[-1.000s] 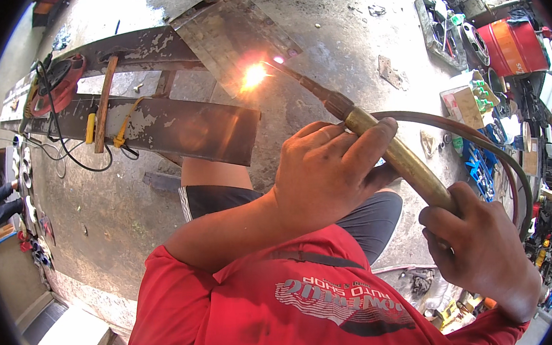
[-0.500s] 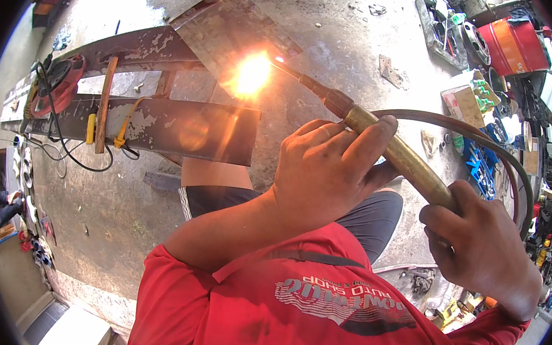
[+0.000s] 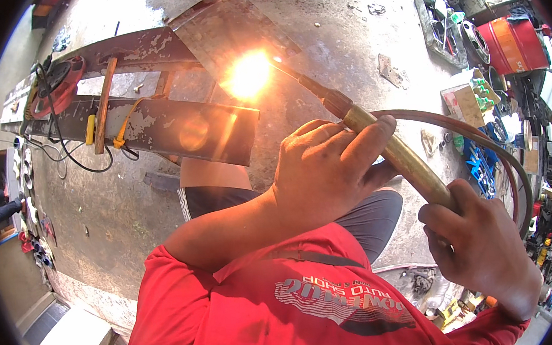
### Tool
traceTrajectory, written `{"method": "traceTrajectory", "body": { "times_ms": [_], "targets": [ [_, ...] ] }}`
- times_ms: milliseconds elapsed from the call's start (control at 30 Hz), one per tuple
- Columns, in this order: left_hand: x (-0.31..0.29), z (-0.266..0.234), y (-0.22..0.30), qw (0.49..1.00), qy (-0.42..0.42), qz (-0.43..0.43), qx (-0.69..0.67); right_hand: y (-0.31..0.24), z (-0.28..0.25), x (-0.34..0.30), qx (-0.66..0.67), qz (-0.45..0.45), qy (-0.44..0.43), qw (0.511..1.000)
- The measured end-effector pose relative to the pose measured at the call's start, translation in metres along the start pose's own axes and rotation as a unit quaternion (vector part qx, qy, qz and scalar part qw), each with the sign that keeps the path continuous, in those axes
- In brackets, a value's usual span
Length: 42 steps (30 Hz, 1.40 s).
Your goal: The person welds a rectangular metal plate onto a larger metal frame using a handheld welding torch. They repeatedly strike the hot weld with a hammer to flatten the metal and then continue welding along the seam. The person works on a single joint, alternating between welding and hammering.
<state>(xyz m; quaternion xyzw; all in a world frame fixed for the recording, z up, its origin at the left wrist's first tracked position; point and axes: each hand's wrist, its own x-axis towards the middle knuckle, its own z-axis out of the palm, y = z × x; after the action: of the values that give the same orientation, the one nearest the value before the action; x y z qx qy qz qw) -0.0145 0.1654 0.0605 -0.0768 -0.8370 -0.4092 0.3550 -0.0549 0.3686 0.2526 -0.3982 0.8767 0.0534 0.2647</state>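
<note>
A brass-bodied gas cutting torch (image 3: 411,165) slants across the view, held in both hands. My left hand (image 3: 333,161) wraps the front of its barrel, and my right hand (image 3: 479,244) grips the rear end. Beyond the torch tip a bright orange-white glare (image 3: 249,75) burns at the lower edge of a flat metal sheet (image 3: 219,31), hiding the spot it touches. The sheet rests against the end of a long, brown metal frame with peeling paint (image 3: 182,131). Two dark hoses (image 3: 453,119) curve off to the right of the torch.
On the frame lie a red round power tool (image 3: 62,85) with a black cord, a wooden-handled hammer (image 3: 107,104) and a yellow-handled tool (image 3: 91,128). A red drum (image 3: 512,45), a box of green bottles (image 3: 471,100) and engine parts crowd the right. Another person's legs (image 3: 0,210) show far left.
The glare has grown slightly larger and shifted a little left. My hands and the torch have hardly moved. The other person's legs at the far left have shifted.
</note>
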Motion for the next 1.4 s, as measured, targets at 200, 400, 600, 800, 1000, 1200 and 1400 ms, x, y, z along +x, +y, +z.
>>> {"method": "traceTrajectory", "body": {
  "times_ms": [200, 400, 600, 800, 1000, 1200, 1400],
  "targets": [
    [-0.003, 0.002, -0.002, 1.000, 0.006, 0.007, 0.001, 0.001, 0.001, 0.001, -0.003, -0.002, -0.004, 1.000],
    [0.001, 0.002, -0.002, 0.999, 0.023, 0.032, 0.017, 0.002, 0.001, -0.004, -0.025, -0.017, 0.021, 0.999],
    [0.008, -0.005, 0.003, 0.997, 0.030, 0.063, 0.031, -0.003, 0.001, -0.014, -0.056, -0.044, 0.066, 0.995],
    [-0.005, -0.015, 0.004, 0.998, 0.025, 0.054, 0.027, -0.003, 0.002, -0.009, -0.064, -0.077, 0.049, 0.994],
    [-0.018, -0.017, 0.002, 0.999, 0.005, 0.021, 0.023, -0.002, 0.001, 0.002, -0.061, -0.079, -0.010, 0.995],
    [-0.023, -0.017, 0.000, 1.000, -0.003, 0.009, 0.026, -0.007, -0.006, 0.006, -0.058, -0.062, -0.042, 0.995],
    [-0.023, -0.019, 0.000, 1.000, -0.017, 0.003, 0.025, -0.009, -0.008, 0.006, -0.068, -0.061, -0.040, 0.995]
  ]
}}
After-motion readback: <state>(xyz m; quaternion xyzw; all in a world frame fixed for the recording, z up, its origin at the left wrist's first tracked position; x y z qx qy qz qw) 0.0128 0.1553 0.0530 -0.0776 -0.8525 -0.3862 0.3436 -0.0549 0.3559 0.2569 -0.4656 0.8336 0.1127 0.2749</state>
